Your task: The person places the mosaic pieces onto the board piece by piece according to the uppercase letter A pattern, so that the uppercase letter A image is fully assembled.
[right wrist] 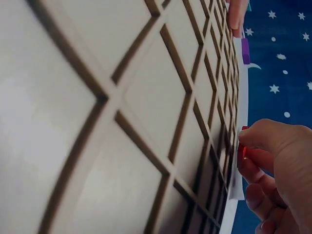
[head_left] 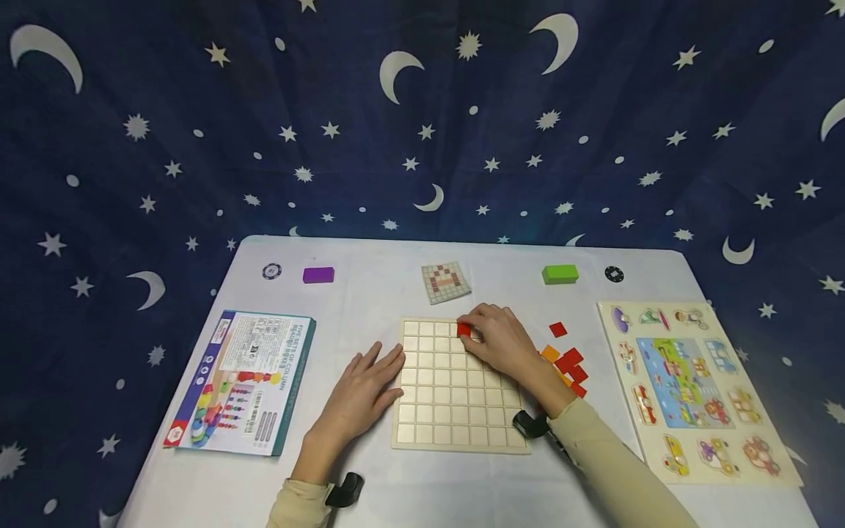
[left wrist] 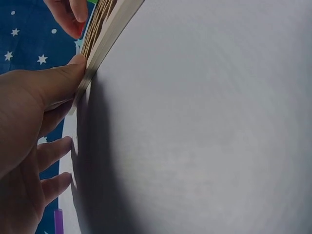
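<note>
- Red square tile (head_left: 464, 330): we pinch it with our right hand (head_left: 503, 345), fingers curled round it, at a cell in the top row of the wooden grid board (head_left: 455, 411). In the right wrist view only a red sliver (right wrist: 243, 148) shows under the fingertips.
- We judge the tile light, thin, stiff and smooth; holding it by its opposite edges with the fingertips seems best, since a flat face gives little to grip.
- Our left hand (head_left: 361, 392) lies flat with straight fingers, grasping nothing, its fingertips against the board's left edge.
- Loose red and orange tiles (head_left: 566, 361) lie just right of the board.
- Farther out: a pattern card (head_left: 446, 281), a purple block (head_left: 318, 275), a green block (head_left: 560, 274), a toy box (head_left: 240, 381) at left, a vehicle peg puzzle (head_left: 693, 392) at right.
</note>
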A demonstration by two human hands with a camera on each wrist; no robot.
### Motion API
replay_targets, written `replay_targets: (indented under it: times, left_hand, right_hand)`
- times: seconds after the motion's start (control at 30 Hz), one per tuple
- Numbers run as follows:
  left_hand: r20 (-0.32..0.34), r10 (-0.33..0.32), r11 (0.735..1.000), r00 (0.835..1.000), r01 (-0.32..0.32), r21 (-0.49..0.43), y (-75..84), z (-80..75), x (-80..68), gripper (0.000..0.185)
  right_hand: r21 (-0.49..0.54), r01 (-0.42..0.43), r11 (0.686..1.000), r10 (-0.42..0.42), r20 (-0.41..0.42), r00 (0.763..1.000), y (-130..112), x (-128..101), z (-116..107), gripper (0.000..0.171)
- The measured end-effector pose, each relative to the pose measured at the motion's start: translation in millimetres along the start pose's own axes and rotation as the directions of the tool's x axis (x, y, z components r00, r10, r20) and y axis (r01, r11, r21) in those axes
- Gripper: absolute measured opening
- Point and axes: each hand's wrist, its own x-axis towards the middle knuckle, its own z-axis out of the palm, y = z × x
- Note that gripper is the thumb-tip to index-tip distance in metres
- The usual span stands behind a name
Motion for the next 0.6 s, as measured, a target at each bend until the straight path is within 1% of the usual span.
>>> replay_targets:
  times: [0.13,0.33,0.6]
  left_hand:
    - [0.024,-0.013,1.000,1.000,0.013,-0.010,-1.3,-0.4,0.8,0.060]
    - [0.017,-0.013,1.000,1.000,0.013,-0.018,-1.9,-1.9,1.1,0.061]
    - [0.024,-0.016,1.000,1.000,0.017,-0.021,-2.2,-1.1,0.6,0.061]
  right_hand:
    - [0.001,-0.006,1.000,0.006,0.021,1.000,-0.2,2.3,5.1,0.033]
    - [0.016,-0.002,1.000,0.002,0.014,1.000,-0.3,2.8,6.8,0.034]
    - [0.005,0.026,1.000,-0.026,-0.019,0.999,-0.9,5.1,9.3,0.018]
